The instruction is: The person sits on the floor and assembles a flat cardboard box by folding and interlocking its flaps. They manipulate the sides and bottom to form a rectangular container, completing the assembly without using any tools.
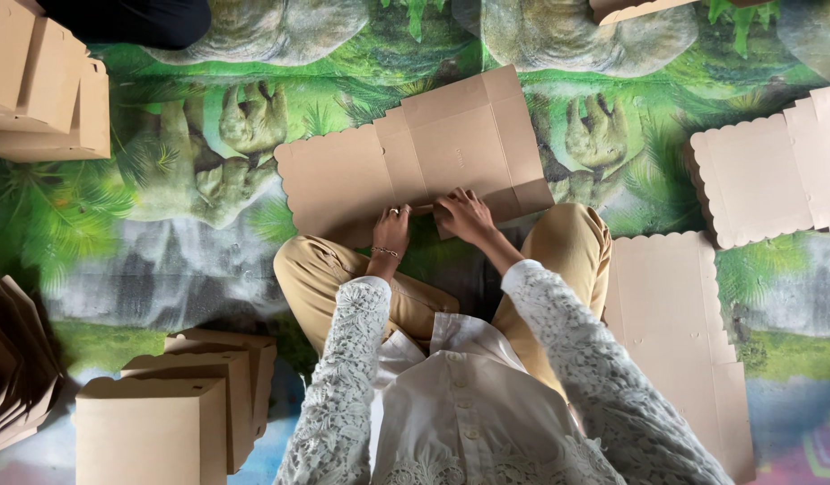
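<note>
A person in a white lace-sleeved blouse and tan trousers sits cross-legged on a floor mat printed with green jungle leaves and grey stone figures, seen from above. At the lower left, closest to the camera, stands a row of folded brown cardboard boxes, with a fanned stack of more cardboard pieces at the left edge. Beside the right knee lies a long flat brown cardboard blank with a scalloped end.

Just past the knees, both hands work at the near edge of a flat, unfolded brown cardboard box blank with scalloped flaps, which lies on the mat directly ahead of the sitter. The left hand, with a ring on one finger and a thin bracelet at the wrist, has its fingers curled down onto the blank's near edge. The right hand is pressed down, fingers bent, on a small flap along the same edge. The two hands sit close together, nearly touching.

Farther off, another scalloped cardboard blank lies flat at the right, and finished brown boxes are stacked at the upper left.
</note>
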